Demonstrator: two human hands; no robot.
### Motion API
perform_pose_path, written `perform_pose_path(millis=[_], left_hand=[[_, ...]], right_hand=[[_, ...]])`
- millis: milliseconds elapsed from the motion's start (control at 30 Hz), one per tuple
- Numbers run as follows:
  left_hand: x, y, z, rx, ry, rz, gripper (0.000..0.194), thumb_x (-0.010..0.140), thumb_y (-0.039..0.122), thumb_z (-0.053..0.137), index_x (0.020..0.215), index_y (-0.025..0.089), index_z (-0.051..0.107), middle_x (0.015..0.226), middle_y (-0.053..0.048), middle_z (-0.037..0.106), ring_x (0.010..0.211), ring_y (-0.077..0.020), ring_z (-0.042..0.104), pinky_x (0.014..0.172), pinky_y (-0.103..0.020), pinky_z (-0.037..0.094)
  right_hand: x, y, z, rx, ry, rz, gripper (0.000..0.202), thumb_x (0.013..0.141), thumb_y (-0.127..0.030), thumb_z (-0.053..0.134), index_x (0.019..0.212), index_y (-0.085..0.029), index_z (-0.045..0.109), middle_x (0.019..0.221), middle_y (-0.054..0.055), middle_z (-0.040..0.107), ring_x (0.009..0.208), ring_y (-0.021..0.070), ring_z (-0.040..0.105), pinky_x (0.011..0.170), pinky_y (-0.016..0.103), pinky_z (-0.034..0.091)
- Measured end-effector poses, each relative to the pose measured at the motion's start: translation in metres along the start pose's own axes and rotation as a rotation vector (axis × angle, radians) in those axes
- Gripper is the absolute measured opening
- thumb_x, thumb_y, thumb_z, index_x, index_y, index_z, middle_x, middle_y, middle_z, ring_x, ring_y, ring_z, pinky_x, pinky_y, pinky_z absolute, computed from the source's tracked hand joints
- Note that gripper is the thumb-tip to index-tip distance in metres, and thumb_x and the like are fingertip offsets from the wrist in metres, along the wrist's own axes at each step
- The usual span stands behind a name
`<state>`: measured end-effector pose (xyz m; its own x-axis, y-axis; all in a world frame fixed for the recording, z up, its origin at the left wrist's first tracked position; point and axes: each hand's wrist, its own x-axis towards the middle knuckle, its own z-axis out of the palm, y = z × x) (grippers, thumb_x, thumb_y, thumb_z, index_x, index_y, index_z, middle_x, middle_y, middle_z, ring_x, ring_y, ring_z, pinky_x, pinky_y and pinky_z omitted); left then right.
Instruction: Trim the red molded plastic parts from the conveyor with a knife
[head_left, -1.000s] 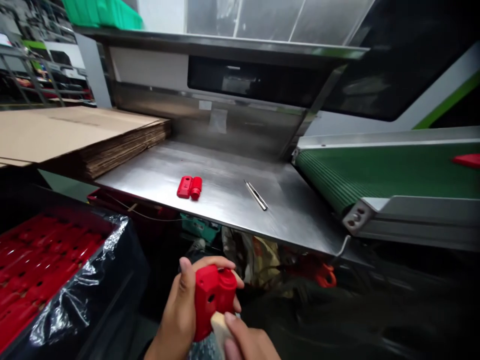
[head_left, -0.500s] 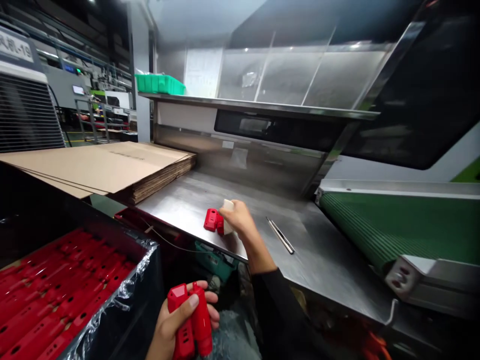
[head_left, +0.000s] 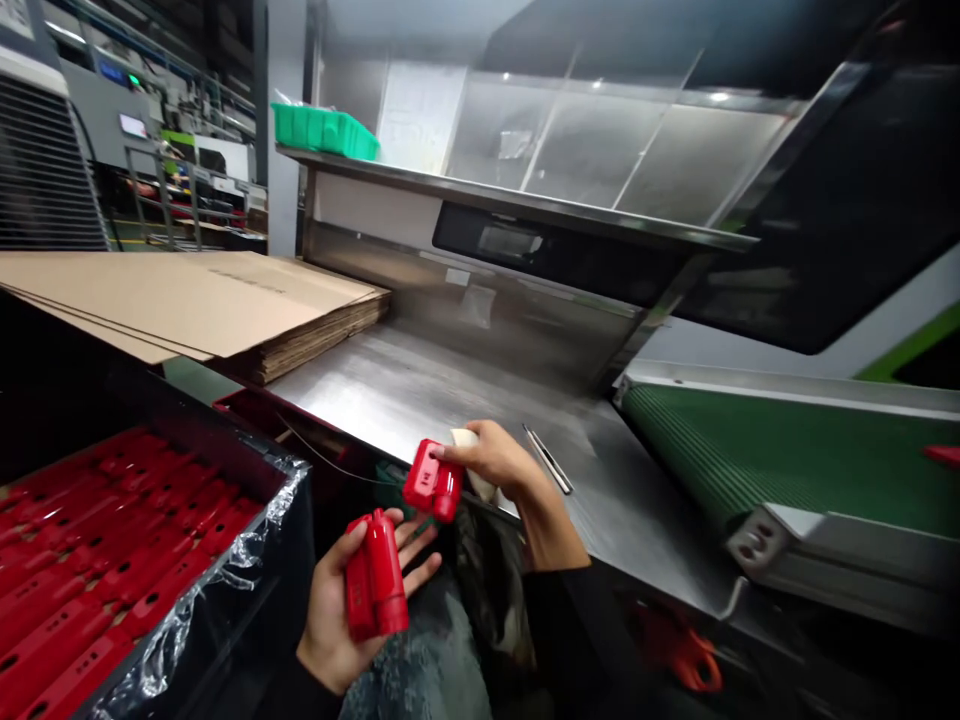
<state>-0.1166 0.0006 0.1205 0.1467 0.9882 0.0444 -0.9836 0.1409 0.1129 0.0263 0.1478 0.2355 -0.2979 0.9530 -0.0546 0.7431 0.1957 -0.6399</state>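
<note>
My left hand (head_left: 326,615) holds a glossy red plastic part (head_left: 388,575) with a boxy side and a rounded, tube-like side. Its thumb lies along the part while the fingers stretch out behind. Above and to the right, my right hand (head_left: 501,462) grips a similar red plastic part (head_left: 425,478), with small dark holes in its flat face. A whitish piece (head_left: 464,437) also sits in the right hand, mostly covered by the fingers; I cannot tell its kind. The two red parts are close together, near the front edge of the metal table (head_left: 360,400).
At left, a dark bin (head_left: 281,540) lined with clear film carries rows of red parts. Behind it lie stacked cardboard sheets (head_left: 172,300). A thin pen-like tool (head_left: 547,460) rests on the table. A green conveyor (head_left: 750,440) stands right; a green tray (head_left: 326,130) sits on the shelf.
My right hand has lifted the red part off the table and brought it toward my left hand. My left hand has turned its part slightly. A red item now shows on the conveyor.
</note>
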Motion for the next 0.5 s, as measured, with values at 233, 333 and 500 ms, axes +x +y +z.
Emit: perform_pose_path(millis=[233,333,500], left_hand=[[-0.011,-0.018,-0.002,0.087,-0.050,-0.058,0.028,0.077,0.033,0.057,0.090,0.012,0.072,0.103,-0.014,0.070,0.111,-0.0385,0.058,0.098,-0.059,0.041],[-0.023,-0.024,-0.001,0.133,-0.031,-0.027,0.027,0.080,0.032,0.054,0.092,0.015,0.072,0.098,-0.010,0.071,0.102,-0.0334,0.063,0.094,-0.050,0.046],[-0.028,-0.031,0.016,0.232,-0.026,-0.116,0.026,0.083,0.028,0.049,0.094,0.016,0.069,0.089,-0.010,0.070,0.089,-0.0308,0.067,0.083,-0.046,0.052]], right_hand=[[-0.119,0.005,0.035,0.363,0.210,-0.049,0.034,0.077,-0.051,0.067,0.081,-0.021,0.051,0.065,-0.006,0.049,0.057,0.0088,0.044,0.050,0.022,0.038],[-0.152,0.010,0.043,0.474,0.255,-0.016,0.033,0.078,-0.053,0.065,0.088,-0.024,0.052,0.074,-0.005,0.052,0.057,0.0091,0.045,0.047,0.021,0.037],[-0.175,0.024,0.031,0.563,0.419,0.090,0.039,0.078,-0.054,0.065,0.103,-0.027,0.053,0.078,-0.005,0.054,0.058,0.0086,0.045,0.048,0.020,0.037]])
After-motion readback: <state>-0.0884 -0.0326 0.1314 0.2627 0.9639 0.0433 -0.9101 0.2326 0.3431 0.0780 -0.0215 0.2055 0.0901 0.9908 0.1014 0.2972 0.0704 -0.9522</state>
